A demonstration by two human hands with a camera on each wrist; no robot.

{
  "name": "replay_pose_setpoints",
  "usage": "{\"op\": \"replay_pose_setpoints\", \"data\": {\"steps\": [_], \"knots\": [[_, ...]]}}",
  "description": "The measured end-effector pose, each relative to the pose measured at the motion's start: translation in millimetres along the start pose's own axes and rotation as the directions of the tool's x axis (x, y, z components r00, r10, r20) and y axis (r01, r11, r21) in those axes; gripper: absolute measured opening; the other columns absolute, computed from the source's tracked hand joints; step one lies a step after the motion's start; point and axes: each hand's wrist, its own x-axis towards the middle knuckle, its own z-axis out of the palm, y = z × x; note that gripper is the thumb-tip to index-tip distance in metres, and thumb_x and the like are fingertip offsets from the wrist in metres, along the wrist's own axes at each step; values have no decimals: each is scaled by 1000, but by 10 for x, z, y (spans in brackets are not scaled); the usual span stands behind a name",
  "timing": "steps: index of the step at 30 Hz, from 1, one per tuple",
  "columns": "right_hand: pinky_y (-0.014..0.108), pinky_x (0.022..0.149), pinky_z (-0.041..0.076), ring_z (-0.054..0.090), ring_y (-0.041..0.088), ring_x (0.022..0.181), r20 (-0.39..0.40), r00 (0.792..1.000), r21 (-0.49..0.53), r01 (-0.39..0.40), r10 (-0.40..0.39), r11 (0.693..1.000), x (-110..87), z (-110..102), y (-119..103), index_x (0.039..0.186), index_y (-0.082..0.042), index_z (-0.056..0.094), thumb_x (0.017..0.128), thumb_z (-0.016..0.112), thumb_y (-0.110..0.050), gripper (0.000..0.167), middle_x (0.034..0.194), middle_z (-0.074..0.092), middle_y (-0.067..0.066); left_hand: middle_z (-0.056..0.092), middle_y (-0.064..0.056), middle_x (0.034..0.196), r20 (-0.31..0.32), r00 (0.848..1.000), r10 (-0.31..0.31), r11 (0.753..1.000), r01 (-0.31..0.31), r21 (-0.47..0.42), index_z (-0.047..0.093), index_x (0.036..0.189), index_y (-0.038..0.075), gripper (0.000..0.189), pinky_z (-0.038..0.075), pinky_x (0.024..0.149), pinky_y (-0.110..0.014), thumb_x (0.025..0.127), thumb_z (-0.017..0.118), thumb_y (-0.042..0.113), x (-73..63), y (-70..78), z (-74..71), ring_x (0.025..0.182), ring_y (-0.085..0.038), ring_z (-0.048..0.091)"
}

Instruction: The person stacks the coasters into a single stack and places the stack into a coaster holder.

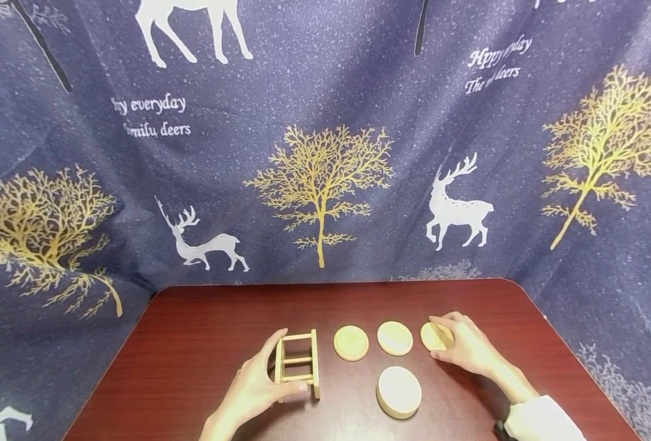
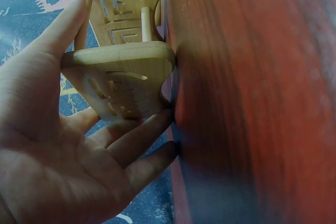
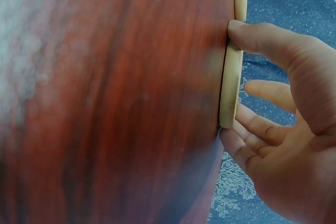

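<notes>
On the left of the table, my left hand (image 1: 255, 383) grips a small wooden coaster rack (image 1: 316, 366). In the left wrist view its two carved side panels (image 2: 123, 59) are joined by round bars, with my thumb at one edge and fingertips low on the other. Over on the right, my right hand (image 1: 467, 346) holds a round pale wooden coaster (image 1: 434, 337) by its rim. The right wrist view has this coaster (image 3: 230, 90) flat at the tabletop, thumb at one end of its edge and fingers at the other.
Two more round coasters (image 1: 351, 343) (image 1: 394, 338) lie flat in a row between the hands. Nearer the front stands a short stack of coasters (image 1: 399, 392). The reddish-brown table (image 1: 209, 324) meets a dark blue cloth (image 1: 353, 184) printed with deer and trees.
</notes>
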Motion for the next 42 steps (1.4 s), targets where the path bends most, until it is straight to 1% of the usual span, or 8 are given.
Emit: {"op": "replay_pose_setpoints", "data": {"steps": [4,8,12,17,20,27,34,42], "knots": [[56,92,57,65,34,109,-5,1000,-6,3,-3,1000,-2,-2,-1,133,0,78,69,104,-24,73,115,68,11,76,-12,130,1,1000,-2,1000,2,1,52,165,30,114,54,75,-37,66,106,51,-4,14,-5,95,-19,68],[53,90,57,64,32,106,-10,1000,-12,7,-7,1000,1,-3,-2,130,-1,80,67,105,-23,71,112,67,9,76,-12,129,4,1000,-6,1000,6,2,51,165,31,113,54,74,-35,67,105,50,-12,17,-7,93,-18,67],[50,86,57,63,29,104,-8,1000,-5,0,0,1000,0,-13,-12,129,-2,80,67,105,-24,70,111,67,7,76,-13,129,0,1000,8,1000,-8,11,52,164,30,113,54,74,-37,67,105,50,-21,18,-13,92,-19,68],[50,86,57,63,30,105,-6,1000,2,-13,13,1000,0,-16,-19,128,-2,81,67,104,-24,69,111,66,7,76,-10,130,-5,1000,2,1000,-2,21,53,164,31,113,56,80,-41,66,105,52,-14,15,-11,99,-21,70],[50,87,57,63,29,105,-9,1000,-6,-10,10,1000,2,-15,-19,128,-2,81,67,104,-24,69,111,66,7,76,-9,132,-10,1000,10,999,-9,30,53,164,30,114,56,85,-44,66,105,53,-9,10,-6,105,-22,71],[52,88,56,63,31,104,-29,1000,-6,4,-4,1000,-9,-33,-39,127,-1,81,67,103,-22,68,110,66,8,76,-10,132,-11,1000,21,999,-21,37,53,164,26,114,56,83,-45,66,105,53,-12,13,-3,103,-24,71],[50,87,56,63,29,104,-52,998,-9,23,-23,1000,-23,-39,-50,127,-1,81,66,102,-22,68,110,66,8,76,-10,129,-6,1000,-1,1000,1,16,53,164,31,113,55,78,-39,66,106,52,-15,26,-8,97,-20,69],[47,87,56,62,27,106,-58,998,-4,18,-18,1000,-56,-64,-70,128,-3,81,66,103,-25,70,112,66,5,76,-12,130,-9,1000,16,1000,-16,22,53,164,29,113,56,80,-41,66,106,51,-11,21,-6,99,-21,70]]}}
